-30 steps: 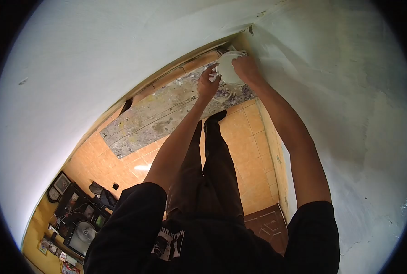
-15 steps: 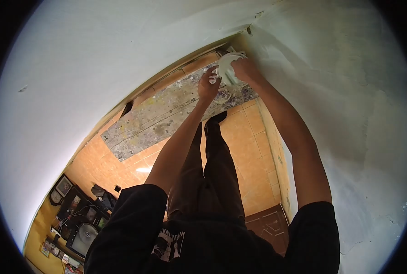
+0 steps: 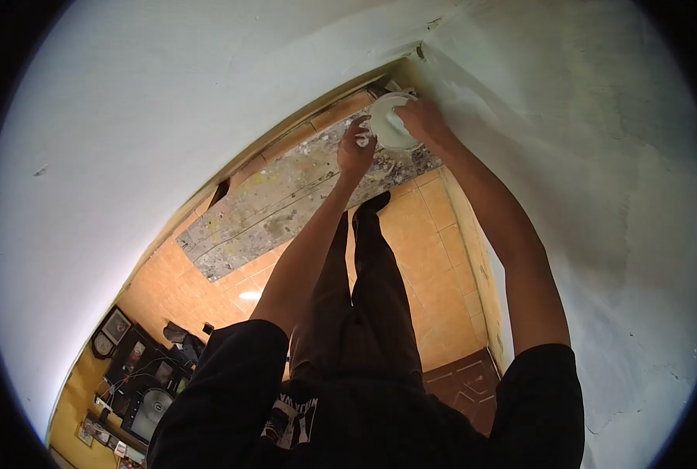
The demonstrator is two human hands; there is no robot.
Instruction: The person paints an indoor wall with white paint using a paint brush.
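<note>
A round whitish tub [image 3: 396, 141] with pale, milky contents stands over the far right end of a paint-spattered plank [image 3: 266, 199], close to the wall corner. My left hand [image 3: 356, 150] is at the tub's left side, its fingers curled around a small white part at the rim, possibly a handle. From the right, my right hand [image 3: 422, 121] reaches over the tub with its fingers closed and pointing down into it. Whatever those fingers hold is hidden or too small to make out.
Pale patchy walls rise on the left [image 3: 129, 117] and right [image 3: 598, 234], meeting in the corner beyond the tub. Below lie orange floor tiles [image 3: 422, 234] and a brown panelled door [image 3: 465, 387]. A fan [image 3: 151, 410] and dark furniture stand lower left.
My right hand has shifted slightly within the tub, and more of the tub's inside shows. My left hand stays at the rim. The whole view has tilted a little.
</note>
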